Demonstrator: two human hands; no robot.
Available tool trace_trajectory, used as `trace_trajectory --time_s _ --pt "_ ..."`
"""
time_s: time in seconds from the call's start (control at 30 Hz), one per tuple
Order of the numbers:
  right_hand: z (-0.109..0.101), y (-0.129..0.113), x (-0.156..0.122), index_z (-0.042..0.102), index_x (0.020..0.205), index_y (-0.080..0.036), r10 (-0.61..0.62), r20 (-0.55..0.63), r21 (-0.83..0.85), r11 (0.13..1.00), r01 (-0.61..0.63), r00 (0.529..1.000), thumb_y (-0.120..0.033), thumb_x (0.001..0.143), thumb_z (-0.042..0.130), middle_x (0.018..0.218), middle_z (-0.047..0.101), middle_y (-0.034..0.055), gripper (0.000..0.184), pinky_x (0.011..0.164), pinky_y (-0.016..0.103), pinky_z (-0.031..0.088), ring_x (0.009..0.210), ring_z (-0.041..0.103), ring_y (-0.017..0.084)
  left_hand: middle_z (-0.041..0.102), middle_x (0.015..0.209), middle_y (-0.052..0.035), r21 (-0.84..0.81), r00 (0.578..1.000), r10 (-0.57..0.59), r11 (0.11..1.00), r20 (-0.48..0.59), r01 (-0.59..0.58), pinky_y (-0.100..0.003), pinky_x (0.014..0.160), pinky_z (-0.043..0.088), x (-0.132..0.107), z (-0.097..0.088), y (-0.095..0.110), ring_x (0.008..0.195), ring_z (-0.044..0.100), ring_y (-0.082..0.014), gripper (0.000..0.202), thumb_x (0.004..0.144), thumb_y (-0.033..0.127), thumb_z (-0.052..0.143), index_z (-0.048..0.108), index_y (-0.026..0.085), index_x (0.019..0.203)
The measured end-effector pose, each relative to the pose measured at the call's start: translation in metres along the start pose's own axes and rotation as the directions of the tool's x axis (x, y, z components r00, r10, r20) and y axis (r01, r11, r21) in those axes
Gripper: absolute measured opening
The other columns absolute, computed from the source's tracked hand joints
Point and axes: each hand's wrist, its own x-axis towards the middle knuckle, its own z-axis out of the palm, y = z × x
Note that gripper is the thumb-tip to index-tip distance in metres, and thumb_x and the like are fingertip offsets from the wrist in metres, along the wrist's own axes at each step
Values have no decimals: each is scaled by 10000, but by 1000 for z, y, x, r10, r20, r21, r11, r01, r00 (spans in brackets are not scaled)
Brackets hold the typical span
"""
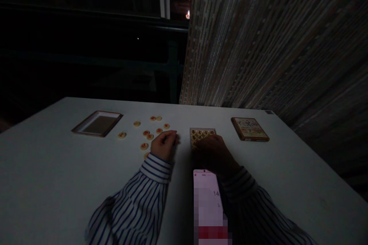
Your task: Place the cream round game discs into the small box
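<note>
My left hand is closed above the white table, its fingers curled so that anything inside is hidden. Beside it lie loose round Chinese chess pieces, several with red characters and some showing a plain face. My right hand reaches over a shallow box in which chess pieces with dark characters sit in rows. Its fingers are bent down onto the near part of the box and cover it. Whatever they grip cannot be made out in the dark.
A lit phone lies just in front of the box. An open tray or lid is at the left, and a printed box or lid at the right. Behind the white table hangs a strand curtain.
</note>
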Motion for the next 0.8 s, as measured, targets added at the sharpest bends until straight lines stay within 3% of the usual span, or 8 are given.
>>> trace_trajectory --time_s 0.23,0.33,0.43,0.6,0.8 --pt "0 1 -1 583 805 -178 -7 -67 18 1000 9 998 -248 842 455 778 572 22 150 769 328 249 788 447 151 673 753 -52 275 975 215 942 -60 -191 -290 715 490 12 -15 0 723 623 -174 256 666 375 598 652 157 790" --pt "2 1 -1 567 771 -182 -2 -50 8 1000 2 999 -250 855 426 748 555 16 178 762 334 255 756 435 148 675 870 -79 515 939 343 805 3 -296 -336 789 470 14 -20 -3 827 614 -211 265 689 354 583 648 166 864" --pt "3 1 -1 567 809 -182 20 -51 12 1000 -19 999 -267 865 410 755 551 18 187 775 341 257 766 437 150 666 946 -96 681 886 439 603 150 -415 -371 860 432 17 -25 -7 919 591 -241 265 714 306 560 638 181 934" --pt "3 2 -2 574 835 -178 10 -66 30 1000 -8 998 -287 863 420 765 555 21 191 787 343 263 779 448 151 641 1035 -120 789 839 365 326 403 -520 -421 910 387 21 -27 -14 1031 534 -283 351 722 281 518 599 151 1037" --pt "3 1 -2 581 867 -180 15 -53 28 1000 -14 998 -257 865 413 778 569 22 185 790 339 257 781 457 148 630 1060 -122 826 849 298 241 436 -509 -470 978 301 21 -23 -14 1064 513 -296 375 720 253 523 569 171 1083"
